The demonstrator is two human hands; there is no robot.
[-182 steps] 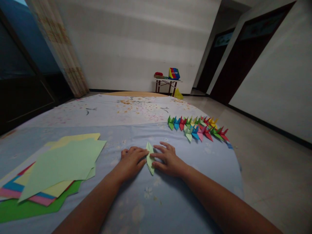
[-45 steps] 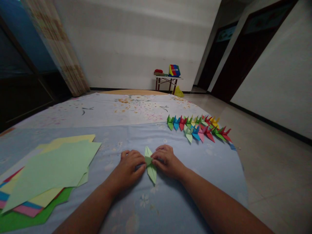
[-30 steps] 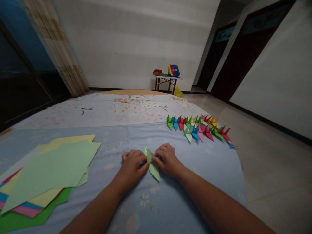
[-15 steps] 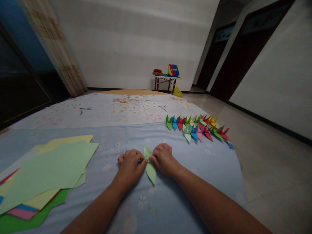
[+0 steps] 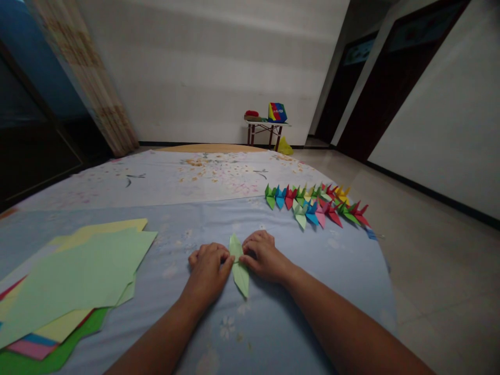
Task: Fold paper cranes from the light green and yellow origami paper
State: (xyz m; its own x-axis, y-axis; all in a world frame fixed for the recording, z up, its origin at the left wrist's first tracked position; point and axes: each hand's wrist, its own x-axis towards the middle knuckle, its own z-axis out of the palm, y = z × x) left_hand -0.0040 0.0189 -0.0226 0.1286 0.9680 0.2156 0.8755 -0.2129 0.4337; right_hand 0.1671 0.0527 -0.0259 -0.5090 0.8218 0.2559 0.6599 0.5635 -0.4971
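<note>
A pale green folded paper point(image 5: 241, 281), long and pointed at both ends, lies on the blue floral cloth in front of me. My left hand point(image 5: 211, 263) pinches its left edge near the middle, thumb and curled fingers together. From the other side my right hand point(image 5: 262, 254) pinches the right edge at about the same height. A crease crosses the paper between my thumbs. The fingertips partly hide the paper's edges.
Left of my hands lies a stack of coloured paper sheets point(image 5: 86, 271), pale green on top. Several folded paper cranes point(image 5: 300, 213) in many colours stand in rows at the table's right. Farther back, a small stand point(image 5: 269, 125) holds a striped box point(image 5: 277, 112).
Both hands keep their pinch on the folded paper, with only tiny finger shifts. The view has moved very slightly; nothing else differs.
</note>
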